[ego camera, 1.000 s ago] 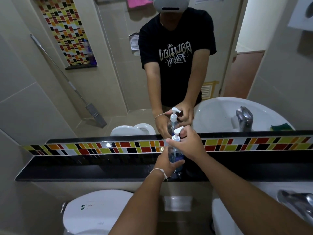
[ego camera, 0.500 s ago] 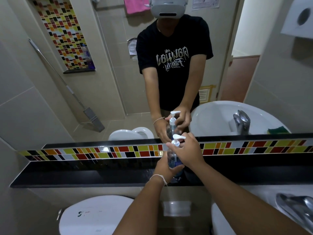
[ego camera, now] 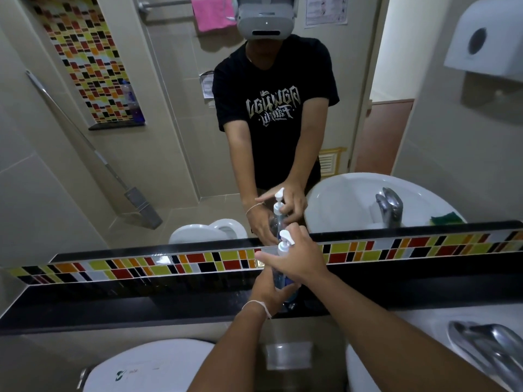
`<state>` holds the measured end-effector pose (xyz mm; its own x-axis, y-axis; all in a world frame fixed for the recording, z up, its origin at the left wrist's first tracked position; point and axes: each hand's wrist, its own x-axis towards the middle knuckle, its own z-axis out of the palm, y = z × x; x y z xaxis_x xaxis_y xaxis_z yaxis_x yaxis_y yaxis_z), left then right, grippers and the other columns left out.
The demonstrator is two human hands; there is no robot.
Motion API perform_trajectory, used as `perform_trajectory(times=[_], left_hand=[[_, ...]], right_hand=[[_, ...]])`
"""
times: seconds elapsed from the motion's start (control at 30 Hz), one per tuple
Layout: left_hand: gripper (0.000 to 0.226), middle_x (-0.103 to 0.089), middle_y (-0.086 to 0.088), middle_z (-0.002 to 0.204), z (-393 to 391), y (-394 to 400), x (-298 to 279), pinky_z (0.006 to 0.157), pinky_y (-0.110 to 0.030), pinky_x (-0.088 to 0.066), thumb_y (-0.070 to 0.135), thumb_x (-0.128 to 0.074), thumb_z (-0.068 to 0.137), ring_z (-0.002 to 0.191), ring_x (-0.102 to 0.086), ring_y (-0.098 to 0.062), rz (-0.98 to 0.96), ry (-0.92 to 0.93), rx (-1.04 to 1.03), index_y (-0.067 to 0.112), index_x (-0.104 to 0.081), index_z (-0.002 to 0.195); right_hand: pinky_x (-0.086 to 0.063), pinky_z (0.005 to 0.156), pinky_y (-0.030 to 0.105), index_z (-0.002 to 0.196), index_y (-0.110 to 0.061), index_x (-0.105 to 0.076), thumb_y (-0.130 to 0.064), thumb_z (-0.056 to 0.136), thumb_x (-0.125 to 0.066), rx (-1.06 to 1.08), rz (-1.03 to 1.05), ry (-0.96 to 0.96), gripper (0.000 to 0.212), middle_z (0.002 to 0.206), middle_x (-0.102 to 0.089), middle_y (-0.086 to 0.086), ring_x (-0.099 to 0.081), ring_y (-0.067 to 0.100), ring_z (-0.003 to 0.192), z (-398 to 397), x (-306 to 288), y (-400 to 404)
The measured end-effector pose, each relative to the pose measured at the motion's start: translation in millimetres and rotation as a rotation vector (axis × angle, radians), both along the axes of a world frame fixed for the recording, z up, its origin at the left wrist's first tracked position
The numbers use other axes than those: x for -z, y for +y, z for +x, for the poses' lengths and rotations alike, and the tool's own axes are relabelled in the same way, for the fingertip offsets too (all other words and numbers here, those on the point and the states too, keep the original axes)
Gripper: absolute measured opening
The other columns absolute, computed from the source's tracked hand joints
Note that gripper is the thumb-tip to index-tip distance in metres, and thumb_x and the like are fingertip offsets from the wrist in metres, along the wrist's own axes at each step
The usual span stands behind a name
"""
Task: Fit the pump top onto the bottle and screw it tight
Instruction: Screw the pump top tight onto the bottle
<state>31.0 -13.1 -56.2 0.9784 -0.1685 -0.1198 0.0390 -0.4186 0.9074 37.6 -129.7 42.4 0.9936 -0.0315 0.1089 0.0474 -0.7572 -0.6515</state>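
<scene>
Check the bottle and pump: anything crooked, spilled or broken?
Nothing stands out. The white pump top sits in line on the clear bottle, which stands on the black ledge. Left hand grips the bottle, right hand is at the collar. No spill shows.

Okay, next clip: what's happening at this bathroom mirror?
A person stands at a black ledge under the mirror, working on a clear bottle that stands upright on it. The left hand grips the bottle's body low down. The right hand is wrapped around the neck just below the white pump top, as if turning it. The pump top sits on the bottle; whether it is fully tight cannot be told. A white sink lies at lower right.
</scene>
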Motion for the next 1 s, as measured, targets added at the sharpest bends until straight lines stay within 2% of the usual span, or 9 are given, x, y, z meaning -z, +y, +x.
perform_trajectory(times=[0.1,0.2,0.33,0.47,0.53,0.63,0.73,0.83,1.0], left_hand=[[0.067,-0.065,0.008,0.128,1,5,3,0.100,-0.037,-0.056,0.032,-0.082,0.084,0.120,-0.064,-0.012,0.007,-0.021,-0.025,0.033,-0.045,0.140],[0.065,-0.066,0.010,0.124,1,6,5,0.098,-0.035,-0.057,0.035,-0.082,0.083,0.115,-0.067,-0.010,0.005,-0.017,-0.021,0.036,-0.046,0.137],[0.065,-0.066,0.011,0.119,1,4,1,0.091,-0.020,-0.054,0.030,-0.081,0.085,0.113,-0.066,-0.007,0.046,-0.043,-0.003,0.032,-0.043,0.138],[0.070,-0.064,0.010,0.127,-1,6,2,0.098,-0.023,-0.052,0.027,-0.080,0.086,0.121,-0.063,-0.009,0.053,-0.030,0.001,0.030,-0.040,0.144],[0.066,-0.063,0.013,0.123,-1,7,1,0.087,-0.014,-0.051,0.030,-0.081,0.086,0.119,-0.064,-0.011,0.083,-0.040,-0.037,0.026,-0.045,0.141],[0.052,-0.064,0.013,0.113,-4,13,0,0.071,-0.007,-0.050,0.028,-0.080,0.087,0.108,-0.067,-0.009,0.072,-0.024,-0.052,0.029,-0.050,0.129],[0.056,-0.065,0.011,0.117,-3,15,1,0.078,-0.012,-0.052,0.029,-0.079,0.086,0.110,-0.066,-0.006,0.061,-0.017,-0.032,0.033,-0.048,0.132],[0.057,-0.060,0.018,0.101,-1,9,0,0.071,-0.008,-0.047,0.031,-0.079,0.086,0.106,-0.066,-0.005,0.124,0.007,-0.066,0.026,-0.049,0.134],[0.068,-0.062,0.015,0.125,-4,14,1,0.094,-0.018,-0.047,0.037,-0.079,0.084,0.109,-0.061,0.000,0.115,-0.025,0.024,0.032,-0.044,0.141]], right_hand=[[-0.054,0.087,0.033,0.134,-0.019,-0.054,-0.045,0.092,-0.063,-0.153,0.203,-0.003,0.050,0.123,-0.056,-0.001,-0.062,0.018,0.107,-6,12,-9],[-0.055,0.078,0.031,0.112,-0.020,-0.061,-0.033,0.095,-0.065,-0.154,0.359,-0.021,0.023,0.106,-0.064,0.000,-0.065,0.014,0.095,-10,22,-11],[-0.044,0.061,0.025,0.084,-0.024,-0.045,-0.052,0.073,-0.083,0.186,0.262,-0.077,0.049,0.088,-0.057,-0.002,-0.055,0.012,0.073,-5,14,7],[-0.054,0.086,0.040,0.121,-0.024,-0.050,-0.072,0.071,-0.069,0.057,-0.002,0.090,0.072,0.118,-0.056,-0.002,-0.058,0.020,0.106,5,4,12],[-0.052,0.099,0.047,0.133,-0.024,-0.049,-0.062,0.084,-0.062,-0.097,-0.006,0.140,0.064,0.130,-0.053,0.002,-0.054,0.022,0.118,5,7,6],[-0.055,0.099,0.044,0.136,-0.024,-0.051,-0.041,0.099,-0.053,-0.233,0.330,0.271,0.040,0.129,-0.046,0.008,-0.057,0.020,0.113,-6,15,-6],[-0.060,0.092,0.037,0.134,-0.023,-0.058,-0.044,0.098,-0.058,-0.216,0.463,0.161,0.041,0.126,-0.060,0.005,-0.065,0.021,0.115,-9,28,-9],[-0.052,0.071,0.020,0.106,-0.016,-0.063,-0.036,0.086,-0.078,-0.037,0.428,-0.038,0.032,0.098,-0.070,-0.001,-0.069,0.014,0.090,-8,30,3],[-0.054,0.075,0.032,0.103,-0.025,-0.056,-0.062,0.072,-0.077,-0.063,0.232,0.078,0.053,0.100,-0.067,-0.003,-0.065,0.016,0.091,9,16,3]])
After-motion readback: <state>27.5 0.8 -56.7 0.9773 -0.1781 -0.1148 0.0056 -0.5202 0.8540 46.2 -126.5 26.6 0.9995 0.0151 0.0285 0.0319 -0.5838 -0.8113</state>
